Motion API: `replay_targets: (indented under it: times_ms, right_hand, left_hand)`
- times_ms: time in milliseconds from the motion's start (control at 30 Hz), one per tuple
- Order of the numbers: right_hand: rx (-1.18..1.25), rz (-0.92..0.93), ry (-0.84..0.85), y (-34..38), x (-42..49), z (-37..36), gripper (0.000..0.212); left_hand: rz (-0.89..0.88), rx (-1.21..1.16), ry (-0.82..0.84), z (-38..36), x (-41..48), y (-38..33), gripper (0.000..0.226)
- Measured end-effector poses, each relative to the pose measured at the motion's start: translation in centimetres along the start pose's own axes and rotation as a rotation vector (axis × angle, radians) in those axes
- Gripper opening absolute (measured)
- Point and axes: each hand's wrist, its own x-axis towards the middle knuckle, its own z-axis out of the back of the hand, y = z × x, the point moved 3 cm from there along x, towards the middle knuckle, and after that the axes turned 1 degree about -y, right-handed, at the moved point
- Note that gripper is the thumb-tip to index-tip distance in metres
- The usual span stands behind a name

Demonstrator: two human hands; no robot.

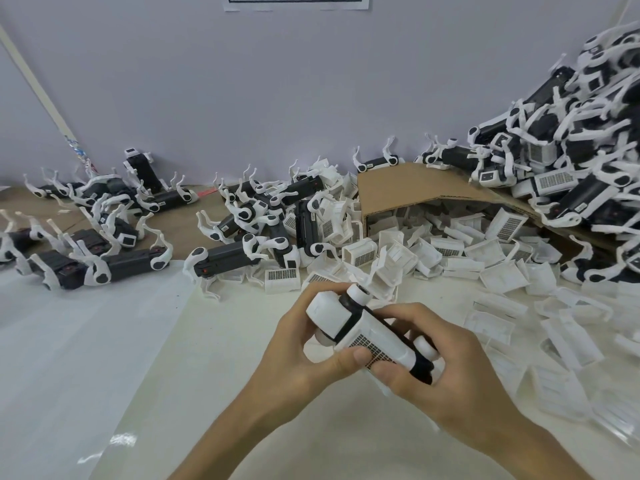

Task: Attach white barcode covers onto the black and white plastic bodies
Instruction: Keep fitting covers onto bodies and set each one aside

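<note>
From the head view, both hands meet near the middle of the table (214, 393), low in the scene; between them is one black and white plastic body (329, 317), held off the surface and tilted, its white rounded end to the far left and its black end to the near right. The left hand (298, 348) grips the body's left end, fingers curled behind it and the thumb laid against the near edge of a white barcode cover (372, 345); this cover sits on the body's upper side, grid pattern facing up. The right hand (460, 368) is clamped round the right end, fingers wrapped over the black part and the forefinger touching the cover's near corner; whether the cover is fully seated I cannot tell.

Beyond the hands lies a cardboard box (415, 188) tipped on its side, its mouth facing near; loose covers (450, 251) spill from it across the table toward the hands. To the far right a tall heap of bodies (571, 150) leans against the wall (242, 81); to the left more scattered bodies (121, 265) lie singly, legs sticking up. At the near right, clear plastic pieces (571, 341) are piled just beside the right hand; a sheet of paper (294, 1) hangs at the wall's top edge.
</note>
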Motion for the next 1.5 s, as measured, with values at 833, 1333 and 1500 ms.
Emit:
replay_targets:
  times_ms: [833,1333,1500]
  right_hand:
    - [-0.492,0.341,-0.111,-0.6,0.6,0.6,0.044]
    - [-0.15,0.17,-0.223,-1.4,1.1,1.5,0.061]
    - [-0.212,0.254,-0.168,-1.6,0.9,0.8,0.046]
  left_hand:
    - [-0.175,0.357,-0.05,-0.1,-0.1,0.1,0.063]
    - [-0.079,0.258,-0.303,0.5,-0.4,1.3,0.058]
    - [-0.189,0.552,-0.146,-0.2,-0.3,1.4,0.067]
